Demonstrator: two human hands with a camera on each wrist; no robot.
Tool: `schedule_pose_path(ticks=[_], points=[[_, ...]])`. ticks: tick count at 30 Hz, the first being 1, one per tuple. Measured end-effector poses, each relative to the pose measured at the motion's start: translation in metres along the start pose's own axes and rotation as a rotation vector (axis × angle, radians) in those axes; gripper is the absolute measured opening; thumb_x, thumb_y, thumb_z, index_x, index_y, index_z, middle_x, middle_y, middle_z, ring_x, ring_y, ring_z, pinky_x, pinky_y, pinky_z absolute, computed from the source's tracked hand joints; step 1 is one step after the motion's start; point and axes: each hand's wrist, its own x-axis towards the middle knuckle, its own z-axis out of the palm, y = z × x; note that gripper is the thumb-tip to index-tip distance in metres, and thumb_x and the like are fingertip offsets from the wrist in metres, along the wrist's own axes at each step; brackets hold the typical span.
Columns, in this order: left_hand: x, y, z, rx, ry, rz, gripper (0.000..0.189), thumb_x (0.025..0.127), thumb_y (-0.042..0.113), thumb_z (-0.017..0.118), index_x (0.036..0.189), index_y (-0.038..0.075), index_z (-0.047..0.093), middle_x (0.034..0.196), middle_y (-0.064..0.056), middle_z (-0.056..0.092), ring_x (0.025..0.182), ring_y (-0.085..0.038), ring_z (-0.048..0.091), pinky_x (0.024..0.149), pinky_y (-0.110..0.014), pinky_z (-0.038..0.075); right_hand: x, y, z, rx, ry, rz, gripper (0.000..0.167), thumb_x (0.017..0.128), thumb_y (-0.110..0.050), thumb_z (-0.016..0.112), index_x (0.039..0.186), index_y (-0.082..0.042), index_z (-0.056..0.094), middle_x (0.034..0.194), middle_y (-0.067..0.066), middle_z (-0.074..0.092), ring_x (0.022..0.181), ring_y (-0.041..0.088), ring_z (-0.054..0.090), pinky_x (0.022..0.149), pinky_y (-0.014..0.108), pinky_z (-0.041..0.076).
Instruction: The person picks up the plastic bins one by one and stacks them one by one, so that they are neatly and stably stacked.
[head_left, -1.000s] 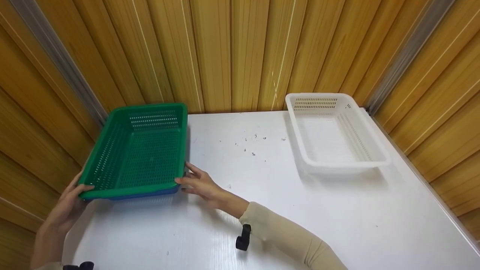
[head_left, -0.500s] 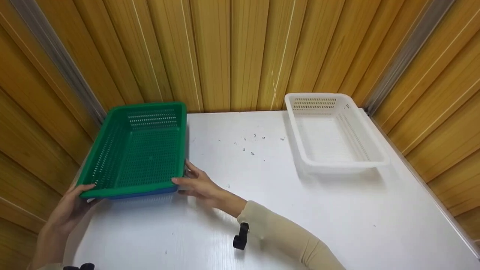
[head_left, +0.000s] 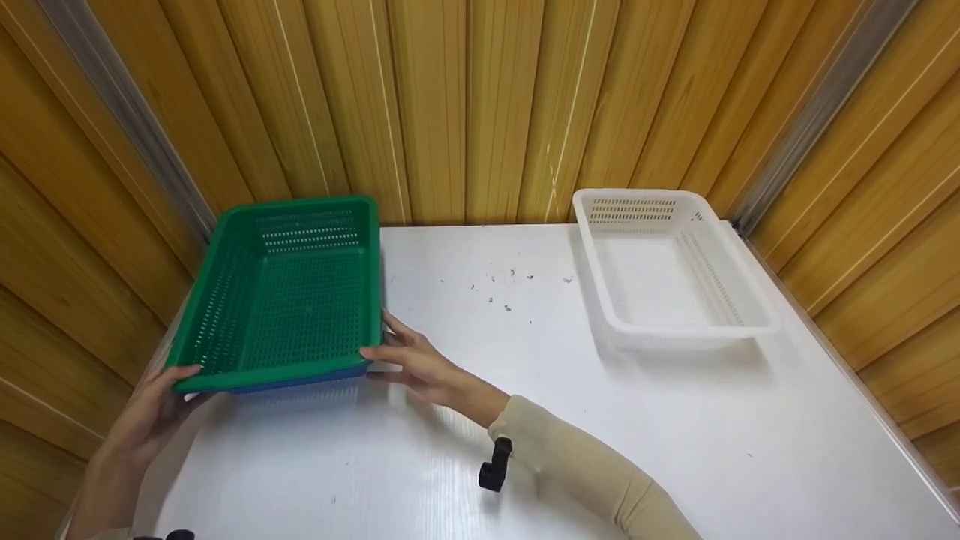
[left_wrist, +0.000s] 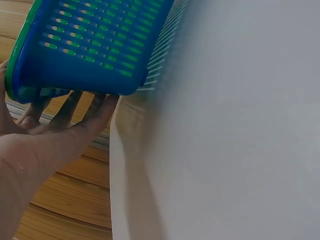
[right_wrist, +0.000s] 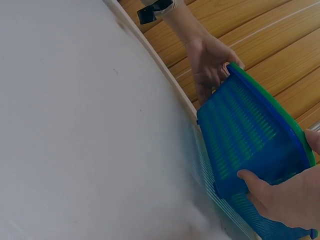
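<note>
A green perforated plastic basket point(head_left: 270, 373) sits nested in a blue one point(head_left: 300, 382) at the left side of the table. My left hand point(head_left: 146, 412) grips the near left corner, thumb over the green rim. In the left wrist view its fingers spread under the blue basket's wall point(left_wrist: 75, 75). At the near right corner my right hand point(head_left: 431, 371) holds the pair, with the thumb on the rim and other fingers against the blue side. The right wrist view shows both hands on the blue basket point(right_wrist: 240, 135), its base close over the tabletop.
A white perforated basket point(head_left: 697, 330) stands at the back right of the white table point(head_left: 487, 465). Wood-patterned panels point(head_left: 495, 112) rise behind and on both sides. Small dark marks point(head_left: 506, 307) dot the tabletop between the baskets.
The nested baskets have shifted slightly toward the back and right, with both hands still on the near corners. The white basket has stayed in place.
</note>
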Motion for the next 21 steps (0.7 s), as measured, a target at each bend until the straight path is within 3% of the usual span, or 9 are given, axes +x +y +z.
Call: schedule_pose_path(ticks=[6, 11, 15, 21], points=[[0.002, 0.002, 0.017, 0.047, 0.009, 0.022, 0.061, 0.111, 0.021, 0.039, 0.166, 0.026, 0.012, 0.147, 0.013, 0.029, 0.128, 0.001, 0.046, 0.103, -0.024, 0.049, -0.010, -0.009, -0.008, -0.042, -0.002, -0.027, 0.079, 0.096, -0.007, 0.065, 0.163, -0.029, 0.028, 0.166, 0.013, 0.034, 0.147, 0.037, 0.043, 0.117, 0.060, 0.038], [0.004, 0.003, 0.028, 0.100, 0.016, 0.051, 0.060, 0.112, 0.023, 0.038, 0.166, 0.027, 0.012, 0.150, 0.014, 0.032, 0.132, -0.002, 0.043, 0.102, -0.025, 0.046, -0.016, -0.014, -0.015, -0.066, -0.016, -0.050, 0.079, 0.097, -0.009, 0.064, 0.163, -0.031, 0.027, 0.165, 0.014, 0.035, 0.146, 0.039, 0.044, 0.116, 0.058, 0.040], [0.006, 0.006, 0.038, 0.078, 0.025, 0.059, 0.062, 0.111, 0.021, 0.041, 0.166, 0.025, 0.012, 0.152, 0.011, 0.033, 0.130, -0.001, 0.047, 0.100, -0.022, 0.049, -0.019, -0.018, -0.020, -0.075, -0.013, -0.062, 0.079, 0.096, -0.009, 0.064, 0.163, -0.031, 0.027, 0.164, 0.016, 0.037, 0.146, 0.040, 0.043, 0.115, 0.058, 0.042], [0.012, 0.010, 0.052, 0.068, 0.020, 0.061, 0.065, 0.111, 0.023, 0.043, 0.166, 0.031, 0.010, 0.160, 0.006, 0.026, 0.134, -0.005, 0.042, 0.101, -0.023, 0.050, -0.028, -0.027, -0.028, -0.064, -0.012, -0.080, 0.078, 0.096, -0.009, 0.065, 0.162, -0.032, 0.030, 0.162, 0.018, 0.039, 0.145, 0.041, 0.045, 0.115, 0.058, 0.041]])
